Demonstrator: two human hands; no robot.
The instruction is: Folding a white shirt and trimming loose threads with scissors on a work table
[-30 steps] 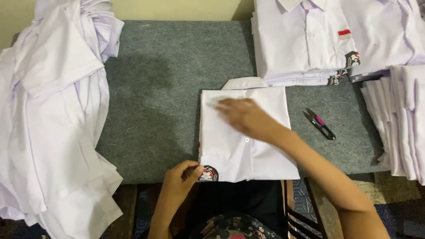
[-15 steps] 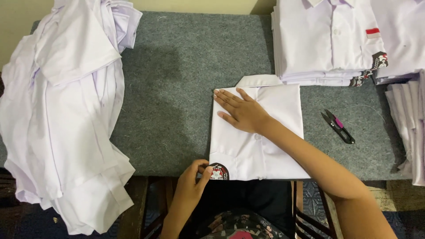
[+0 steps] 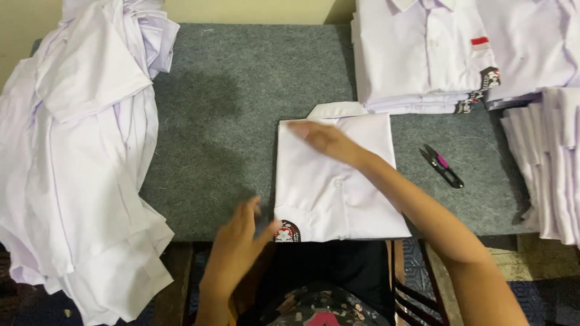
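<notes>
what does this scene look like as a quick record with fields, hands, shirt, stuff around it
surface: grey felt-covered table
left hand: left hand, blurred, at the table's near edge beside the shirt's lower left corner
right hand: right hand, flat on the upper part of the folded shirt
shirt in hand: folded white shirt, collar away from the person, round dark badge at its near left corner
left side: loose heap of white shirts
far right: stack of folded shirts
right edge: another pile of folded white cloth
tool: thread snips, lying untouched right of the shirt
</notes>
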